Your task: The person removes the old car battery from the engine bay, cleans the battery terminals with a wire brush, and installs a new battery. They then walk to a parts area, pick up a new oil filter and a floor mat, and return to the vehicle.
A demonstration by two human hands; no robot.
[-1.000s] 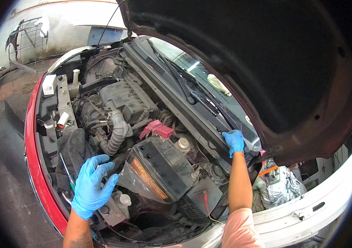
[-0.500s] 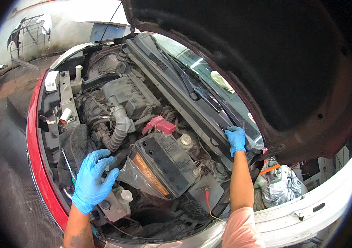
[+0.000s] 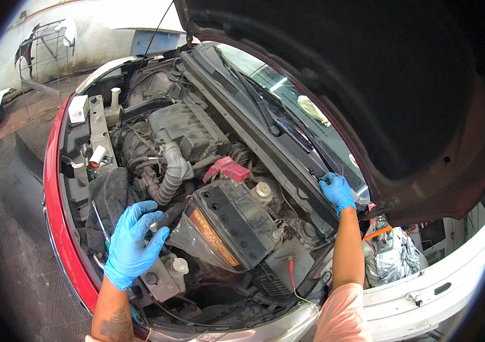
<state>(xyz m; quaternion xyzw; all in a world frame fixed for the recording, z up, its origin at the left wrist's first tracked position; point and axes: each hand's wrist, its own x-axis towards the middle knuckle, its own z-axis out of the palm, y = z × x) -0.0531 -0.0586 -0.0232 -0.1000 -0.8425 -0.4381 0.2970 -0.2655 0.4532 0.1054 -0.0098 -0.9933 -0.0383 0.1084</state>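
Observation:
My left hand (image 3: pixel 136 246), in a blue glove, hovers over the front of the engine bay with fingers curved and thumb apart. A small pale spot shows between thumb and fingers; whether it is held or lies behind, I cannot tell. Beside it are a dark cloth (image 3: pixel 108 199), a screwdriver (image 3: pixel 100 218) and a car battery (image 3: pixel 228 225) with clear plastic on its front side. My right hand (image 3: pixel 338 192), also gloved, is closed at the cowl panel (image 3: pixel 265 149) below the windshield. Something small and dark shows at its fingertips, too small to name.
The raised hood (image 3: pixel 356 91) overhangs the right side. A white box (image 3: pixel 78 108) and a white cylinder (image 3: pixel 98 155) rest along the front edge. A red clip with a wire (image 3: pixel 291 268) lies near the battery. Bagged items (image 3: pixel 393 253) stand beyond the white fender (image 3: pixel 430 296).
The whole view has shifted slightly, so the car sits a little farther right in the picture. Both hands keep nearly the same places over the car, with little change in their fingers.

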